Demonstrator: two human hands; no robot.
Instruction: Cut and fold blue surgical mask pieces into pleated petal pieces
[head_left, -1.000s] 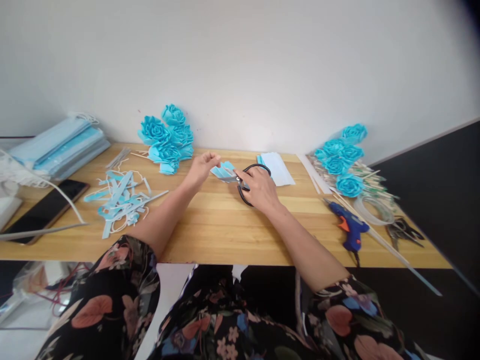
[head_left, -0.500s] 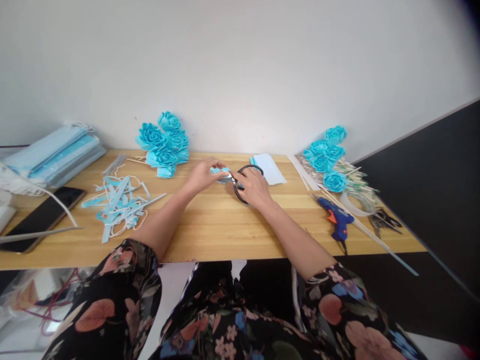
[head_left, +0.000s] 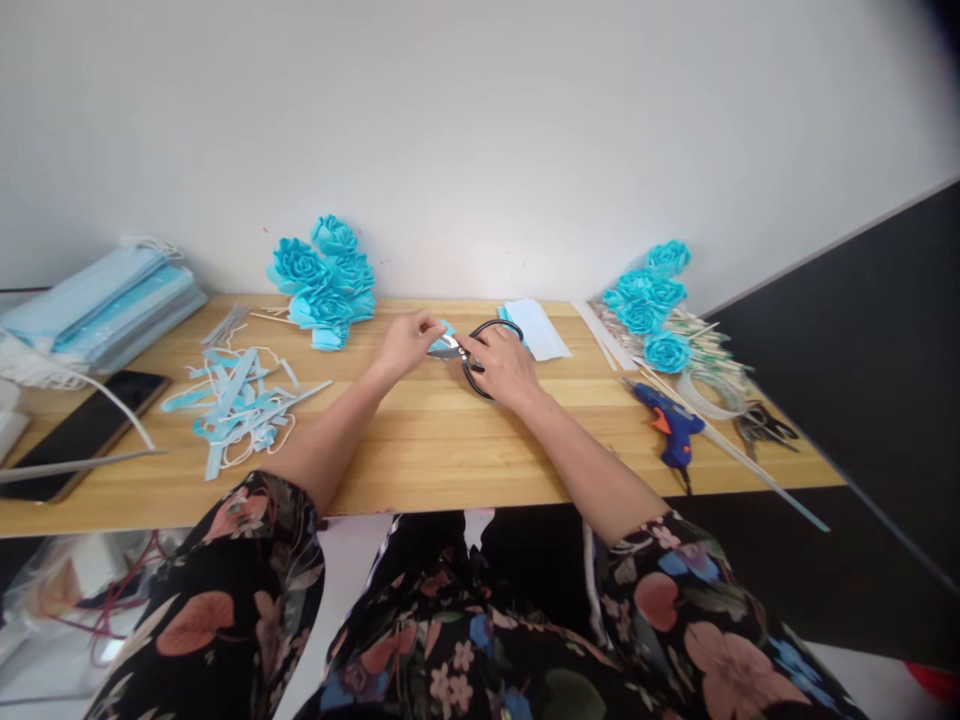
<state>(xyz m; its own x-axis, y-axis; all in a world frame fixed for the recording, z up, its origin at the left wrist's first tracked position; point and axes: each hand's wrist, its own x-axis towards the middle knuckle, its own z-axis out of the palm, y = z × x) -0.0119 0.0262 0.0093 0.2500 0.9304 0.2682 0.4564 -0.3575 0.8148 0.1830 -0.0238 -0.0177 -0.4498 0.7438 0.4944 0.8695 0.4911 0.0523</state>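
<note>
My right hand is closed round the black-handled scissors, whose blades point left and stand partly apart. Just left of the blades, my left hand pinches a small piece of blue mask fabric between thumb and fingers. The blades lie against this piece, partly covering it. Behind my right hand, pale blue and white fabric sheets lie flat on the wooden table.
Blue fabric roses stand at the left and right back. Masks are stacked far left, beside a phone. Cut strips lie left of my forearm. At the right are a blue glue gun, sticks and dark pliers.
The scissor blades have opened wider at the blue fabric. My left hand has shifted slightly and its fingers have drawn closer together. The whole view has tilted a little.
</note>
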